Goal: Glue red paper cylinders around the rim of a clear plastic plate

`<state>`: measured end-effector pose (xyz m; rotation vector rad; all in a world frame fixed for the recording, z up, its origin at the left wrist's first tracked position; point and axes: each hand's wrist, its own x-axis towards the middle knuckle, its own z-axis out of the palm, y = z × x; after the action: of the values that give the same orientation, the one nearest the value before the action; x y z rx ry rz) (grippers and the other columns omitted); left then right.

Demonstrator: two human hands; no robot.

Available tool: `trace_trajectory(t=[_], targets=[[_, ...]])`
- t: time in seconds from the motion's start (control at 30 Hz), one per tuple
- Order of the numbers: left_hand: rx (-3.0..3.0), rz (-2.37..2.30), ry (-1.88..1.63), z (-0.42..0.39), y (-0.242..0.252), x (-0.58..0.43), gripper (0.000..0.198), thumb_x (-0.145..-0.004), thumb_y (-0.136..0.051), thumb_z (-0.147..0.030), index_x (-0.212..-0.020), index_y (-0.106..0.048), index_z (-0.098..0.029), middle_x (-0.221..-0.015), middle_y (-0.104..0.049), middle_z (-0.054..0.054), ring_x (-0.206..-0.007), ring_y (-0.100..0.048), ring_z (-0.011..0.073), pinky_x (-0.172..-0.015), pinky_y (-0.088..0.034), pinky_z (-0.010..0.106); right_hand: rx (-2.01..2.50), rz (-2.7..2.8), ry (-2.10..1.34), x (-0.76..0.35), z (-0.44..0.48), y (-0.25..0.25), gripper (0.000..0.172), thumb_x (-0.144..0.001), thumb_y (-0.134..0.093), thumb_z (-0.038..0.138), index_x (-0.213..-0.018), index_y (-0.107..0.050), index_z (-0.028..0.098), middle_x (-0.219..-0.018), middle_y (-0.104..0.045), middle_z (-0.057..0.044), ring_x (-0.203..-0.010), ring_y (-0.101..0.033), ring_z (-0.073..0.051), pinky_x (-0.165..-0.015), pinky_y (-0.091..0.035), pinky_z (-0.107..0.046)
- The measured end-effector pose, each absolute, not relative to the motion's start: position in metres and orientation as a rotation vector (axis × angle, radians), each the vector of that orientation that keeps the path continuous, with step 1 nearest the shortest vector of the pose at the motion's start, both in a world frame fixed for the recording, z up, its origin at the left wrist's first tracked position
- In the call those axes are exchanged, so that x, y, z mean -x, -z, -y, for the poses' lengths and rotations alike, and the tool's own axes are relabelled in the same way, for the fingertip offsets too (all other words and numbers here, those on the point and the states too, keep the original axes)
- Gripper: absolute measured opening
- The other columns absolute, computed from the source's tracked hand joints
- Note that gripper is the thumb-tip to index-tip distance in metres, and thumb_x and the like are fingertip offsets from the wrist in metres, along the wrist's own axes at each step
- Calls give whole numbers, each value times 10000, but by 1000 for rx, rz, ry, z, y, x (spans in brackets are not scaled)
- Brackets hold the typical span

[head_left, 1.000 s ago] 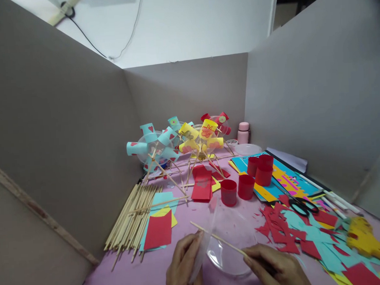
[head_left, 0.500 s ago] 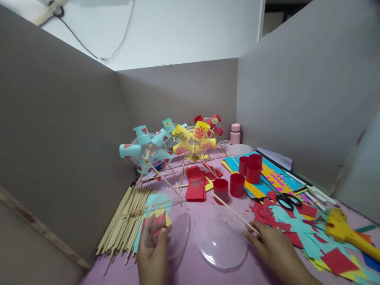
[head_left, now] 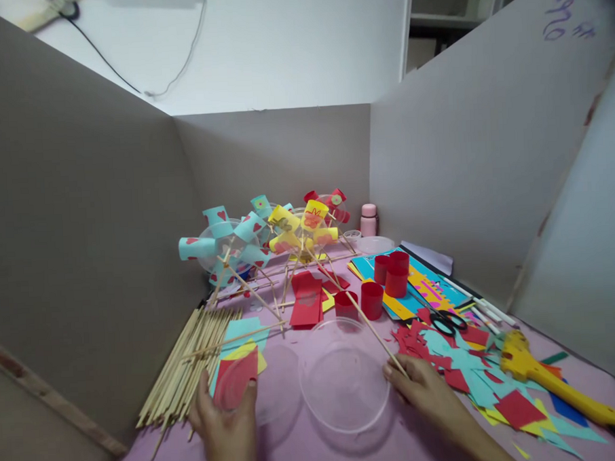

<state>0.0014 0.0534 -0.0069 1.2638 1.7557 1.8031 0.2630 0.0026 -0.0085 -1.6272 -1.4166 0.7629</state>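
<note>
Wooden skewer [head_left: 376, 331]: thin stick, pinched at its near end by the fingers of the right hand [head_left: 421, 392], slanting up and away over the rim of a clear plastic lid [head_left: 344, 377] that lies flat on the pink tabletop [head_left: 307, 455].

Second clear lid [head_left: 266, 388]: held tilted at its near edge by the left hand [head_left: 227, 424], fingers closed on it; red paper shows through it. It sits just left of the flat lid.

Bundle of skewers [head_left: 184, 368]: lying along the left cardboard wall [head_left: 83, 220], with blue, yellow and red paper sheets [head_left: 241, 339] beside it.

Red paper rings [head_left: 371, 299]: several, standing upright behind the flat lid.

Paper windmill models [head_left: 267, 235]: blue, yellow and red cups on stick frames, at the back.

Pink bottle [head_left: 369, 219]: in the rear corner.

Paper scraps [head_left: 461, 363]: red and teal, right of the right hand, with black scissors [head_left: 447, 321] and a yellow glue gun [head_left: 548, 380] near them.
</note>
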Motion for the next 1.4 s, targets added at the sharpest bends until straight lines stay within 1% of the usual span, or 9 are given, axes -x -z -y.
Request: trace_trajectory(t=[0.1,0.27,0.4,0.5,0.6,0.73,0.9,1.07,1.4], targets=[[-1489,-1894,-1833,-44,6,-9,633,-795,-632,-438,-1353,-442,-207,-1505,-272,160,-1409,-195,328,-1132,-193,500,1479,1333,-860,-262,2,2,385,-816,-430,529,-571,-359,241,-506,-380,72,-500,-403,-114,-513,-287,-248],[-2095,-1342,-1674,-27,16,-26,630,-900,-493,-436,-1457,-282,-229,-1474,-402,116,-1330,-402,271,-1073,-353,406,1385,1317,-954,-256,6,1,422,-812,-461,588,-593,-381,236,-529,-398,70,-520,-411,-113,-521,-298,-241],[-2851,-1052,-1465,-24,22,-42,585,-908,-431,-532,-1416,-388,-245,-1311,-591,113,-1280,-471,266,-1141,37,513,1335,1239,-1023,-254,7,2,434,-811,-490,598,-599,-394,232,-510,-396,79,-495,-387,-99,-503,-289,-230],[-2959,-1032,-1400,-26,22,-51,401,-974,-390,-358,-1367,-451,-303,-1178,-684,50,-1155,-591,205,-1118,124,512,1284,1192,-1083,-253,8,4,442,-806,-506,620,-627,-421,224,-494,-391,89,-470,-345,-86,-479,-266,-222],[-2838,-1035,-1520,-26,23,-52,390,-993,-338,-189,-1312,-509,-335,-1136,-706,3,-1106,-620,135,-1150,33,443,1241,1213,-1132,-252,9,4,460,-808,-512,637,-638,-422,219,-500,-390,89,-469,-331,-79,-473,-257,-215],[-2264,-1056,-1693,-22,21,-43,329,-973,-389,-330,-1195,-631,-302,-1143,-703,35,-1099,-629,173,-1137,-219,413,1199,1224,-1070,-248,15,4,440,-884,-412,611,-740,-498,204,-524,-390,86,-467,-326,-81,-471,-265,-213],[-976,-1112,-1593,-27,6,-34,375,-691,-739,-517,-974,-736,-270,-1029,-747,46,-975,-690,242,-791,-573,308,1320,1489,-769,-244,21,14,494,-946,-316,524,-1216,-581,206,-564,-540,34,-523,-529,-134,-549,-423,-222],[-544,-994,-1576,-29,-11,-37,482,-401,-912,-421,-824,-757,-250,-926,-768,31,-839,-721,204,-641,-572,193,1268,1903,-709,-244,14,32,442,-958,-353,353,-1368,-488,253,-1110,-716,-70,-982,-683,-184,-836,-509,-228],[-608,-999,-1584,-26,-7,-37,443,-467,-891,-441,-843,-755,-252,-923,-764,21,-853,-714,194,-651,-565,185,1376,2015,-665,-243,11,36,455,-932,-346,284,-1342,-523,196,-1071,-735,-94,-942,-709,-217,-827,-541,-279]])
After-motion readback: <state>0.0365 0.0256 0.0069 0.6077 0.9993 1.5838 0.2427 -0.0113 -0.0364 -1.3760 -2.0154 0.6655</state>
